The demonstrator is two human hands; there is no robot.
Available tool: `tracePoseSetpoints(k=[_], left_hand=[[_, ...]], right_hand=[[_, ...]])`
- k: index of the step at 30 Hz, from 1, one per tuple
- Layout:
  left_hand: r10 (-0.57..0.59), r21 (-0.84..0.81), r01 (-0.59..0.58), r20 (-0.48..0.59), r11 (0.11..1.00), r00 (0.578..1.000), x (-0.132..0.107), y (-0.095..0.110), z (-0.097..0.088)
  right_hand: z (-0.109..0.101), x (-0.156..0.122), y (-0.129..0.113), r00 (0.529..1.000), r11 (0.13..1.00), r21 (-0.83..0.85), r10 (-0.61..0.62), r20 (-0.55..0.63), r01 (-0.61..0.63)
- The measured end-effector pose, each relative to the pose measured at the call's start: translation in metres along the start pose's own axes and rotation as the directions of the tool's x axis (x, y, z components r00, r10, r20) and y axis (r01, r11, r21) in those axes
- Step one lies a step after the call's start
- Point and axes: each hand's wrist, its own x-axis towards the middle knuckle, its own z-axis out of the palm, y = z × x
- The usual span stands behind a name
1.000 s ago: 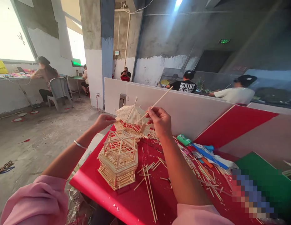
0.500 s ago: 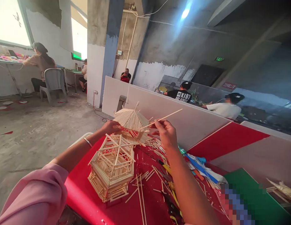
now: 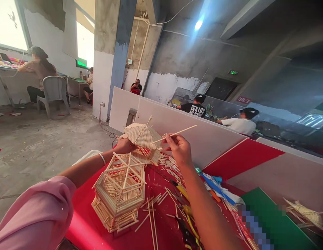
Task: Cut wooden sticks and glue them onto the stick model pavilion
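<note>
My left hand (image 3: 124, 146) grips the underside of a small roof made of wooden sticks (image 3: 142, 135), held above the red table (image 3: 83, 227). My right hand (image 3: 178, 149) pinches one long thin stick (image 3: 177, 133), its near end resting against the roof's right slope. In front of the roof stands a hexagonal tower of stacked sticks (image 3: 119, 191), apart from both hands. Loose sticks (image 3: 153, 215) lie scattered on the red surface beneath my right forearm.
Tools and coloured items (image 3: 215, 187) lie right of the loose sticks, beside a green board (image 3: 275, 222). White and red partition panels (image 3: 210, 139) stand behind the table. Other people sit at tables at the far left (image 3: 37, 73) and beyond the partition (image 3: 239, 123).
The view has swung slightly, so the tower sits lower and further left in the picture. My right hand has tilted the stick flatter against the roof. My left hand stays on the roof.
</note>
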Motion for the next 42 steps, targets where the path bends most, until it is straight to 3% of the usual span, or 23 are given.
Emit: tracePoseSetpoints(k=[7, 17, 22, 29, 33, 35, 39, 42], left_hand=[[-0.085, -0.214, 0.086, 0.016, 0.973, 0.996, 0.009, -0.001, 0.006], [-0.144, -0.577, 0.177, 0.103, 0.797, 0.984, 0.022, 0.01, -0.016], [-0.159, -0.644, 0.199, 0.121, 0.738, 0.98, 0.023, 0.008, -0.023], [-0.203, -0.666, 0.228, 0.116, 0.71, 0.972, 0.025, -0.01, -0.029], [-0.236, -0.699, 0.217, 0.07, 0.682, 0.969, 0.022, -0.018, -0.028], [-0.25, -0.719, 0.208, 0.049, 0.663, 0.967, 0.021, -0.019, -0.028], [-0.27, -0.752, 0.194, 0.023, 0.63, 0.963, 0.02, -0.02, -0.03], [-0.282, -0.769, 0.19, 0.013, 0.61, 0.959, 0.017, -0.023, -0.033]], right_hand=[[-0.01, 0.009, -0.01, 0.999, 0.998, -0.043, -0.042, -0.027, 0.041], [-0.015, 0.013, -0.023, 0.996, 0.991, -0.097, -0.084, 0.031, 0.087], [-0.012, 0.017, -0.016, 0.992, 0.99, -0.082, -0.108, 0.059, 0.112], [-0.016, 0.004, 0.002, 0.99, 0.989, -0.061, -0.139, -0.011, 0.138], [-0.019, -0.013, 0.018, 0.994, 0.997, 0.056, -0.05, 0.095, 0.045], [-0.021, -0.022, 0.024, 0.987, 0.999, 0.008, -0.034, 0.159, 0.034], [-0.032, -0.042, 0.031, 0.95, 0.975, -0.165, -0.095, 0.297, 0.149], [-0.047, -0.057, 0.032, 0.93, 0.962, -0.204, -0.101, 0.353, 0.182]])
